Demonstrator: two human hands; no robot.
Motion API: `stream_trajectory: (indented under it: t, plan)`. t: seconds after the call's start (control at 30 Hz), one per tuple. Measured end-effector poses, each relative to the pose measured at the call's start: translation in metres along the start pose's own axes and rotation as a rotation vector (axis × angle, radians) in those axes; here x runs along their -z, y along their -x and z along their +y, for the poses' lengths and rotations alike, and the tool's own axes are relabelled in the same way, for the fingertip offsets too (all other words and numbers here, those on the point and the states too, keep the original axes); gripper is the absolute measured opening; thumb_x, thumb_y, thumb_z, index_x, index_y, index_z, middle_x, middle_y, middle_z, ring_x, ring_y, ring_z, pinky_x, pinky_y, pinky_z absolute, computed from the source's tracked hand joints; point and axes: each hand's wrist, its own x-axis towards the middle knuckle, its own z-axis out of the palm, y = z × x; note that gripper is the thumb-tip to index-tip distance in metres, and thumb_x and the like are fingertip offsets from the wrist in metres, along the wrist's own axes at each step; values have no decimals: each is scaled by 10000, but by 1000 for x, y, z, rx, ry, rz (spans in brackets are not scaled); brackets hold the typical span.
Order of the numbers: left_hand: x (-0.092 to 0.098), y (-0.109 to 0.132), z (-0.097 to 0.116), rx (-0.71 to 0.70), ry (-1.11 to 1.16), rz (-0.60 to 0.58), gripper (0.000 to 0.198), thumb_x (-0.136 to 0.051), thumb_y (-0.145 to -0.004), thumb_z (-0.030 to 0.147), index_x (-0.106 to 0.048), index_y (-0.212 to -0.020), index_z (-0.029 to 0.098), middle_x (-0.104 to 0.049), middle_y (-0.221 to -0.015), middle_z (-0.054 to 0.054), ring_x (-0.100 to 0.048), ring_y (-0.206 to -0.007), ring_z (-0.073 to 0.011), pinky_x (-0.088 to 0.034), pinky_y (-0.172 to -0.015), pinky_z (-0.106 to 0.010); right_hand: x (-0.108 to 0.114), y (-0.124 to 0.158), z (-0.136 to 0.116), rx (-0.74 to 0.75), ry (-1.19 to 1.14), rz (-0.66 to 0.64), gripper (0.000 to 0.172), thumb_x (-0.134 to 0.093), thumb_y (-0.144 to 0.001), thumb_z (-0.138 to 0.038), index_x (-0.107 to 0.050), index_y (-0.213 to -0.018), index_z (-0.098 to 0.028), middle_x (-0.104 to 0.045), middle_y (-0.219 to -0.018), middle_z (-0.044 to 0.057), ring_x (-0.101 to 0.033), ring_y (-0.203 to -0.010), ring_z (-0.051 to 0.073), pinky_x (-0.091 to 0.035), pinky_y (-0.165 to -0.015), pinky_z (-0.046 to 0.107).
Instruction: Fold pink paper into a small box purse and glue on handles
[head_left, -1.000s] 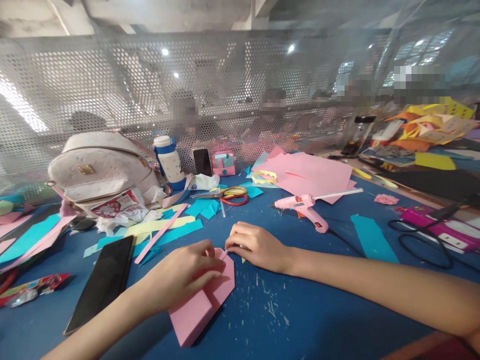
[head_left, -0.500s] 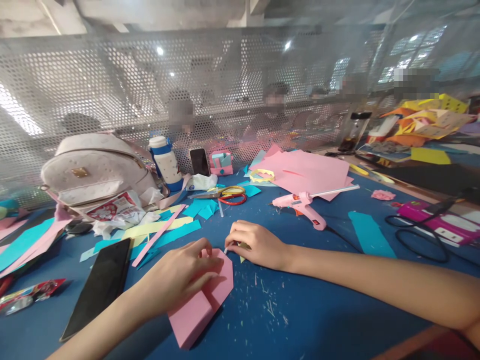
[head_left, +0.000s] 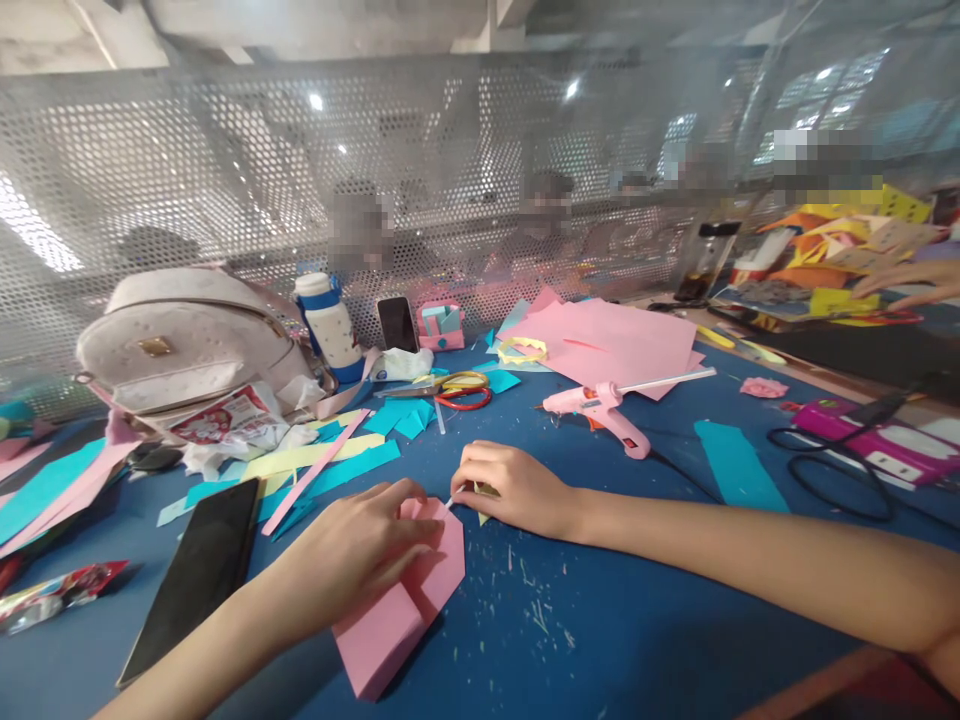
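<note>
Scraps [head_left: 367, 461] are littering a blue table [head_left: 660, 610] before a perforated screen [head_left: 247, 220]. The left hand [head_left: 379, 535] is covering folded pink paper [head_left: 379, 640], grip unclear; the right hand [head_left: 514, 490] is pinching a half-hidden white sliver [head_left: 453, 498].

Grey perforated metal partition [head_left: 255, 150] spans the back, bright lights [head_left: 573, 88] showing through or on it. Pale ceiling [head_left: 345, 25] with beams above, bright window panes [head_left: 840, 90] upper right. Blue tabletop [head_left: 660, 620] in front, surface scuffed or littered.
</note>
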Motion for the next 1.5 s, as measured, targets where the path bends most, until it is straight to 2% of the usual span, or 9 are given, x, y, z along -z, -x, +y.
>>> stream_trajectory:
  t: [0.4,0.5,0.6,0.77,0.93,1.07,1.23,1.37,1.5]
  plan:
    - [-8,-5,-15,239,295,186,150,-540,-916,260,-662,-1003,265,-665,-1031,-11,-641,-924,-188,-511,-720,-264,-1,2,0,90,65,-19,167,-564,-944,-261,-672,-897,-144,-602,-850,34,-563,-818,149,-449,-724,262]
    - [-11,-6,-18,176,353,179,189,-516,-912,185,-670,-992,260,-642,-1037,-21,-627,-923,-177,-511,-778,-284,-2,2,0,87,64,-20,149,-570,-937,-245,-672,-889,-148,-604,-843,30,-563,-820,149,-449,-726,259]
    - [-13,-7,-17,27,359,158,401,-404,-889,26,-696,-1010,274,-595,-1111,-45,-594,-972,-172,-494,-823,-299,-1,2,-1,89,71,-29,142,-578,-930,-236,-665,-862,-147,-595,-817,24,-559,-805,147,-443,-714,256]
    - [-10,-5,-15,-79,213,104,548,-380,-799,-86,-677,-1062,292,-542,-1202,-54,-549,-1014,-205,-477,-827,-357,-1,1,-1,85,76,-30,151,-579,-930,-255,-655,-849,-154,-588,-811,17,-554,-801,145,-434,-706,249]
    - [-3,-1,-20,-201,-65,93,335,-453,-913,43,-669,-1033,269,-514,-1280,-61,-514,-1081,-252,-469,-834,-399,-1,2,-1,102,100,-35,202,-551,-947,-286,-639,-823,-154,-580,-793,14,-542,-790,145,-421,-702,249]
    - [0,0,-18,-287,-268,112,246,-437,-982,176,-668,-1048,227,-584,-1179,-89,-529,-1048,-261,-469,-822,-409,-1,2,0,125,122,-40,228,-531,-957,-299,-630,-813,-152,-582,-786,17,-531,-778,146,-412,-695,251]
    - [5,-1,-8,-257,-286,26,301,-432,-980,162,-591,-1215,263,-639,-1101,-80,-589,-966,-242,-495,-787,-390,-1,3,0,146,135,-26,248,-516,-963,-313,-626,-807,-154,-579,-776,16,-524,-774,146,-408,-687,250]
    - [7,3,-4,-181,-339,-56,405,-514,-905,93,-568,-1261,278,-622,-1265,-91,-653,-875,-243,-528,-763,-409,-2,3,0,200,144,-12,260,-495,-970,-309,-620,-804,-153,-574,-762,15,-511,-747,143,-406,-671,250]
    - [7,5,0,-167,-438,-102,498,-532,-848,55,-549,-1314,229,-573,-1362,-144,-685,-942,-294,-536,-837,-470,-2,3,0,223,166,-22,252,-491,-967,-296,-608,-796,-153,-563,-755,14,-502,-741,142,-405,-670,251]
